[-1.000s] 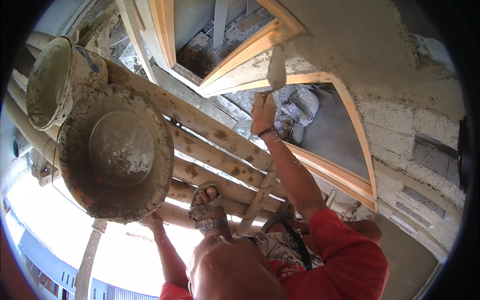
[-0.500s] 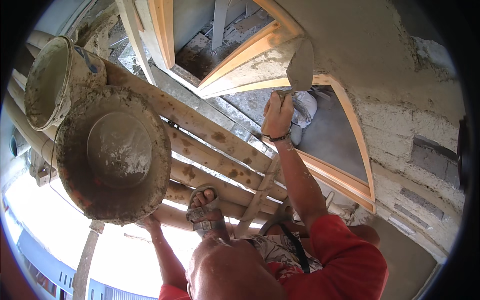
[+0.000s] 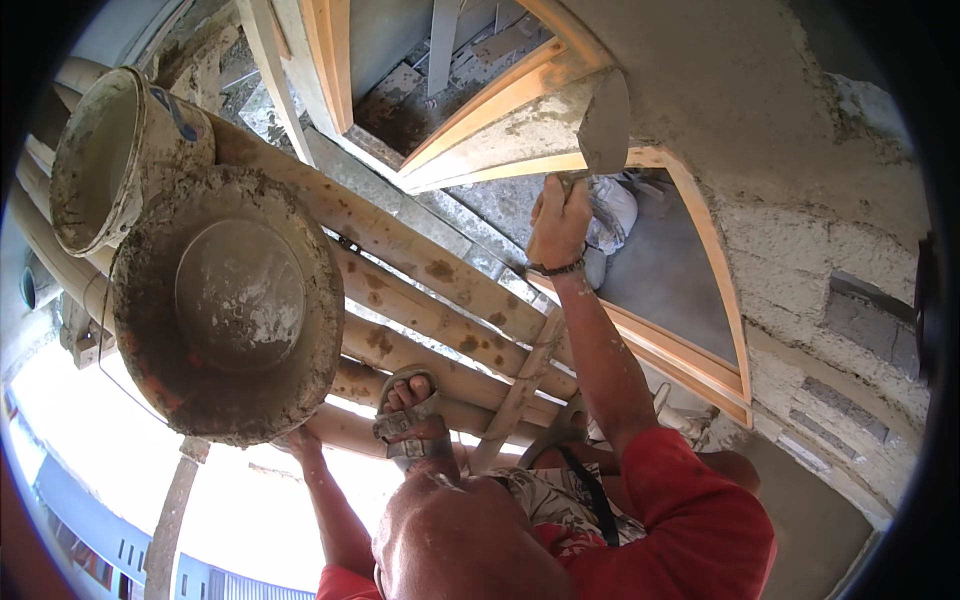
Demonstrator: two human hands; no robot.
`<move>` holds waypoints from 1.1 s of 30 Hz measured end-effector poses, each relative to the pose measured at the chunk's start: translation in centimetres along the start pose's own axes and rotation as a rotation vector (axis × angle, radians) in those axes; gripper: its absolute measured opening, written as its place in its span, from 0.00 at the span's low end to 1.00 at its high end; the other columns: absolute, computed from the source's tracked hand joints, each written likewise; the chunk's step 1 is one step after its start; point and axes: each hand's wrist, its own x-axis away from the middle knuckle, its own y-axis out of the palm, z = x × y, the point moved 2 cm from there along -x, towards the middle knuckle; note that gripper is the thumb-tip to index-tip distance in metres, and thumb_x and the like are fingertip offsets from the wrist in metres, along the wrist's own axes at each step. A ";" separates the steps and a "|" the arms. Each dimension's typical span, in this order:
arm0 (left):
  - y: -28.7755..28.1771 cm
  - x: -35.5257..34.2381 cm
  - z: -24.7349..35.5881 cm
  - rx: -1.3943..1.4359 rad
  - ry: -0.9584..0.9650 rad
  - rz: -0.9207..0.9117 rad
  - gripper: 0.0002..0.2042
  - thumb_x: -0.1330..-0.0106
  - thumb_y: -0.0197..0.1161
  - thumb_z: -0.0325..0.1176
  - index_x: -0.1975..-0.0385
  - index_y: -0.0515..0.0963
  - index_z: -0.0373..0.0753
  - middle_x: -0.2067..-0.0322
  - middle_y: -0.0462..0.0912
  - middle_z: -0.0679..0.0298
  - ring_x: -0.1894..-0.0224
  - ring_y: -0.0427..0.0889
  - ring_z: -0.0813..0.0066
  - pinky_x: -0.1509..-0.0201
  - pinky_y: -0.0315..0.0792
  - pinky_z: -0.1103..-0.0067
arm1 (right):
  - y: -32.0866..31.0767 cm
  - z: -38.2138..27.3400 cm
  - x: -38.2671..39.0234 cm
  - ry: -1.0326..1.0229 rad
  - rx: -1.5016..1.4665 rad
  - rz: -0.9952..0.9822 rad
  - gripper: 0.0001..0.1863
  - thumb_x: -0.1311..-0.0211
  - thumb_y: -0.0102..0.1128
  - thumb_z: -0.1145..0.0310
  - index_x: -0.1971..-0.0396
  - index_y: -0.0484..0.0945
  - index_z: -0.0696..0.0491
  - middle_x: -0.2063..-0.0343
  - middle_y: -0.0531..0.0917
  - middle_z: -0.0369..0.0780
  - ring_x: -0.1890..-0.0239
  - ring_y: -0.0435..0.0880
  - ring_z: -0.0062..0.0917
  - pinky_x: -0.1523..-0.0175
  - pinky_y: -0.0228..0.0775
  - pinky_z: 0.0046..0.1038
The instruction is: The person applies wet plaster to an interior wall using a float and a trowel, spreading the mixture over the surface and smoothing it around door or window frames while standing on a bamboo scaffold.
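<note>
Grey trowel (image 3: 605, 120), one, its handle grasped in the right hand (image 3: 560, 220), blade by the wall's (image 3: 720, 110) edge between two wooden frames (image 3: 650, 158); contact unclear. Step in hand, apparently: smoothing plaster; the next move seems to call for a steady, flat blade. One basin (image 3: 150, 320) and one bucket (image 3: 185, 140) occupy the bamboo platform's (image 3: 400, 238) left end; left hand (image 3: 297, 440) at the basin's rim, grip hidden.

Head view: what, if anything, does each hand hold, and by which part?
Right hand: a trowel, by its handle. Left hand, partly behind the basin: cannot be told.
</note>
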 end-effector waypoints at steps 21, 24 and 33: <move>-0.3 0.4 0.4 -0.212 0.090 -0.045 0.31 0.29 0.43 0.49 0.34 0.51 0.32 0.35 0.56 0.51 0.36 0.60 0.59 0.32 0.57 0.68 | -0.1 5.9 4.1 0.141 0.347 -0.078 0.15 0.37 0.55 0.62 0.70 0.70 0.61 0.81 0.78 0.52 0.75 0.79 0.51 0.71 0.68 0.43; -0.4 0.4 0.3 -0.204 0.123 -0.048 0.31 0.29 0.42 0.48 0.34 0.52 0.30 0.35 0.55 0.50 0.34 0.58 0.58 0.31 0.54 0.68 | -1.0 2.7 3.6 0.179 0.145 -0.030 0.12 0.37 0.54 0.64 0.70 0.70 0.60 0.83 0.77 0.48 0.80 0.79 0.42 0.74 0.68 0.39; 0.2 0.1 -1.0 -0.008 0.078 -0.040 0.38 0.31 0.41 0.57 0.33 0.49 0.30 0.35 0.54 0.47 0.33 0.55 0.56 0.29 0.50 0.66 | -1.2 -0.3 0.4 -0.021 0.085 0.002 0.12 0.36 0.53 0.66 0.71 0.69 0.60 0.87 0.75 0.40 0.87 0.75 0.24 0.81 0.66 0.28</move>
